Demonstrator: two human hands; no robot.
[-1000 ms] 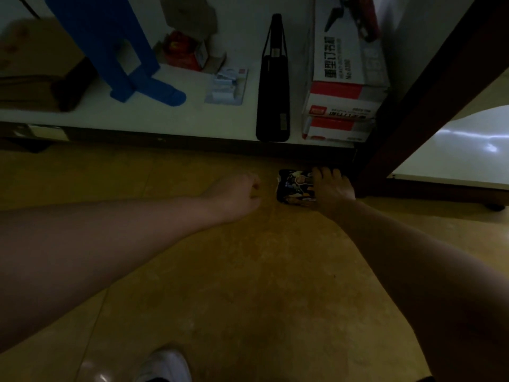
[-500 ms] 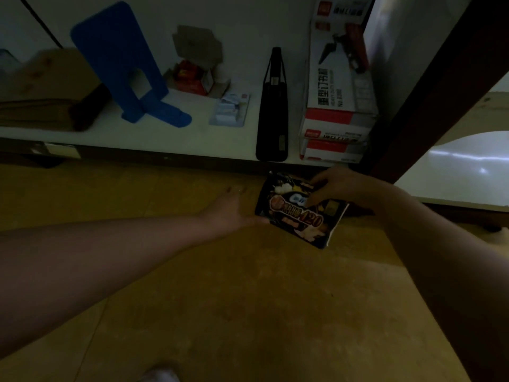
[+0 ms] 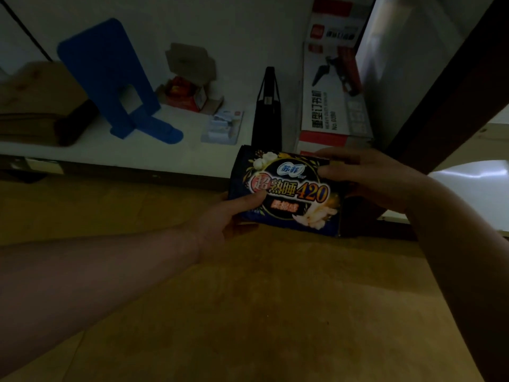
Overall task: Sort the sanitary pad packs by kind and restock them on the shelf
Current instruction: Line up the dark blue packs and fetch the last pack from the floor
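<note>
A dark blue sanitary pad pack [image 3: 289,191] with "420" printed on its front is held face up in front of the low white shelf [image 3: 115,153]. My left hand [image 3: 228,216] grips its lower left corner, thumb on the front. My right hand [image 3: 366,177] grips its right end, fingers curled over the top edge and thumb on the front. The pack hangs above the yellow floor, just below the shelf's front edge.
On the shelf stand a blue bookend [image 3: 115,81], a small red box [image 3: 184,95], a small white packet [image 3: 223,128], a black upright bag [image 3: 268,106] and stacked red-and-white stapler boxes [image 3: 330,100]. A dark wooden post [image 3: 446,86] rises at the right.
My right hand lifted the pack off the floor and turned its front up. My left hand came in and took hold of its left corner.
</note>
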